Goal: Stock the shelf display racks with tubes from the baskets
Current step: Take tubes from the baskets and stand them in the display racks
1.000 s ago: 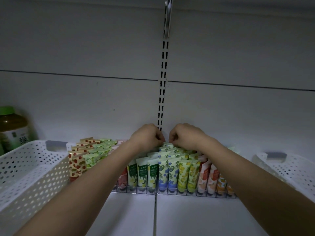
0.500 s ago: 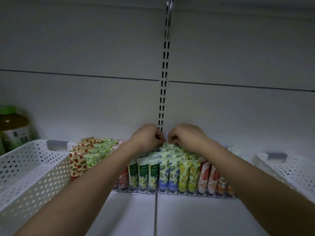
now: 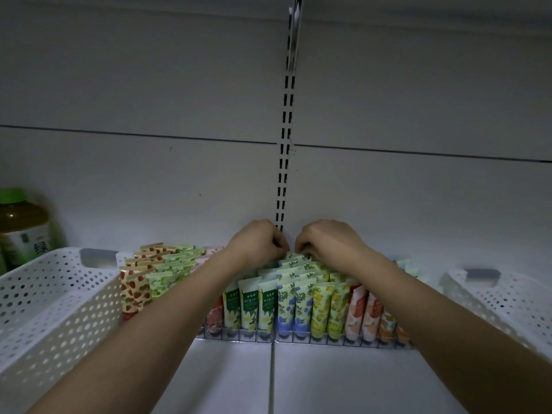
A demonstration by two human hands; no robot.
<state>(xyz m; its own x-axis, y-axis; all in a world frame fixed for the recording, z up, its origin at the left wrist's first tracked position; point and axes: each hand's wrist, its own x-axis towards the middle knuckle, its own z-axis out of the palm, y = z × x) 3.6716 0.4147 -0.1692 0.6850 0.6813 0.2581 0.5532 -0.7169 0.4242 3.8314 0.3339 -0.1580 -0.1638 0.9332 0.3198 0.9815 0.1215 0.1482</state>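
So we've got both arms stretched out toward twelve o'clock, reaching to the very back of the shelf (image 3: 343,380). Our left hand (image 3: 257,240) and right hand (image 3: 325,239) sit knuckles-up, almost touching each other, right in front of the slotted metal strip (image 3: 283,174) on the back wall. The fingers on both are curled down tight onto the top edge of a tube (image 3: 294,258) in the back row, but we honestly can't tell whether they're pinching it or just pressing on it, since the fingertips are hidden under the knuckles.

The tubes (image 3: 286,306) stand upright in a clear rack (image 3: 298,339) in the middle of the shelf, packed in rows: green and white ones toward eleven o'clock, blue floral dead centre, then yellow, pink and orange running off toward two o'clock. A second bunch, strawberry (image 3: 134,291) and light green prints, stands at around ten o'clock, partly behind our left forearm.

A white perforated basket (image 3: 44,309) sits at nine o'clock, touching the strawberry tubes, and another basket (image 3: 501,297) sits at three o'clock. Behind the left one is a big bottle (image 3: 22,225) with a green cap.
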